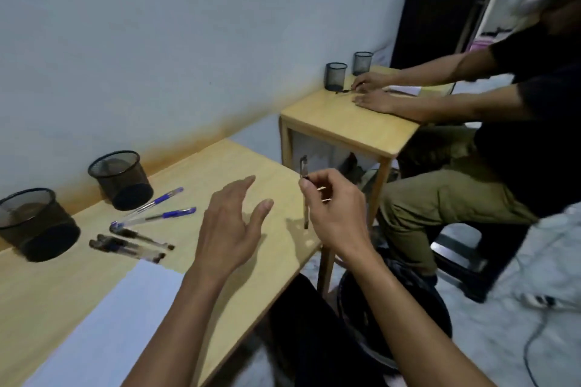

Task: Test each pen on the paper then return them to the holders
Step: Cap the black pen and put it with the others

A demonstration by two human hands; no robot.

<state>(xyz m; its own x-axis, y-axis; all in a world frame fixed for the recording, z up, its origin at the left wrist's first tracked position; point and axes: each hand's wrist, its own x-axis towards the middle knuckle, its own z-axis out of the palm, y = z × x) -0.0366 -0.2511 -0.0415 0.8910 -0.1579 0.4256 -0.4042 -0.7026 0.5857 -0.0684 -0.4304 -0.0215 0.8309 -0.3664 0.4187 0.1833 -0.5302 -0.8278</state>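
My right hand (338,209) holds a black pen (304,168) upright over the right edge of the wooden table (201,163). My left hand (231,225) hovers open above the table, fingers spread, holding nothing. Two blue pens (163,198) and several black pens (132,243) lie loose on the table to the left of my left hand. Two black mesh holders stand behind them, one (121,179) near the wall and one (34,223) at the far left. A white sheet of paper (103,333) lies at the table's front.
Another person sits at the right, with both hands on a second small wooden table (352,122) that carries two mesh holders (336,75). A stool (456,245) and cables are on the floor at the right. A pale wall runs behind both tables.
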